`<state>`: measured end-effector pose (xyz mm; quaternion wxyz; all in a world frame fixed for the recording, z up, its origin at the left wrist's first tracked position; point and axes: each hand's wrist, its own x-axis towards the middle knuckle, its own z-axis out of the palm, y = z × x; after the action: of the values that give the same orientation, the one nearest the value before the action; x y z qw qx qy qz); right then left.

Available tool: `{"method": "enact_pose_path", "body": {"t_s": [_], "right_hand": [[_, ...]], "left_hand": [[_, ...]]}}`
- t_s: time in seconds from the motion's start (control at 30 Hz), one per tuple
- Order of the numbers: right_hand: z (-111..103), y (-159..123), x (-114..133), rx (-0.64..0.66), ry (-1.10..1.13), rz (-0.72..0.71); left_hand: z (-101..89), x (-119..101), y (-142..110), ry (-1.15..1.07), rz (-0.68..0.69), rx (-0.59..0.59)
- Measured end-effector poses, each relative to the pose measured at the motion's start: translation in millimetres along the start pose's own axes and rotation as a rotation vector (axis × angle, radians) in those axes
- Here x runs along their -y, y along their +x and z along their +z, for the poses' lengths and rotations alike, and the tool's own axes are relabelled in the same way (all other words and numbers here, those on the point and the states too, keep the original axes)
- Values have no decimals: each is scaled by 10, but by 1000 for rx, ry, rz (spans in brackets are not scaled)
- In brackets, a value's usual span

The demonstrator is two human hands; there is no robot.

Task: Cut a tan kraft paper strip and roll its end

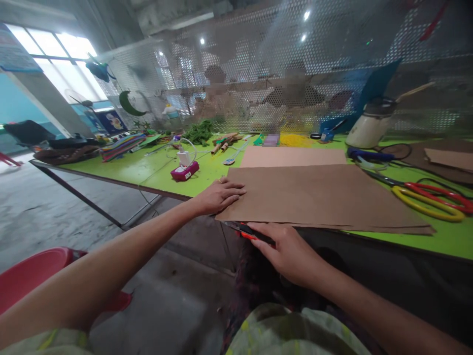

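Brown kraft paper (314, 197) lies in layered sheets along the front edge of the table, its near edge slightly overhanging. My left hand (220, 195) rests flat on the paper's left end, fingers stretched out. Just below the near edge, my right hand (286, 244) grips a red and black utility knife (251, 233). The knife's blade points left, close to the paper's front left corner; whether it touches the paper I cannot tell. Behind the brown paper lies a lighter, pinkish-tan sheet (291, 156).
Scissors (428, 199) with red and yellow handles and a blue-handled tool (371, 155) with a cord lie at right, near a cream jug (369, 123). A magenta power strip (185, 171) sits left on the green table (140, 170). A red stool (37, 268) stands at lower left.
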<state>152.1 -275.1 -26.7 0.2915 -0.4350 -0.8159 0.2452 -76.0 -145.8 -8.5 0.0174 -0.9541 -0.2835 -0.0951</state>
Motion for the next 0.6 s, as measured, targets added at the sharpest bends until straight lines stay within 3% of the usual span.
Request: {"method": "enact_pose_path", "body": {"t_s": [0.17,0.3,0.43,0.53,0.6], "right_hand": [[-106,-221,132,150,75,-28],[-467,-479,82,176,144,17],[-1108,-582,-399,-158,-6,181],[-1647,-579,-1012,-507,-240,364],[-1925,-568,-1424,-627,-413,509]], "left_hand": [[-11,-8,6,17,-7,21],[-28,-9,16,-9,-15,9],[-58,33,12,-66,-62,-6],[-94,70,3,-82,-189,-26],[-124,68,-5,-88,-277,-35]]}}
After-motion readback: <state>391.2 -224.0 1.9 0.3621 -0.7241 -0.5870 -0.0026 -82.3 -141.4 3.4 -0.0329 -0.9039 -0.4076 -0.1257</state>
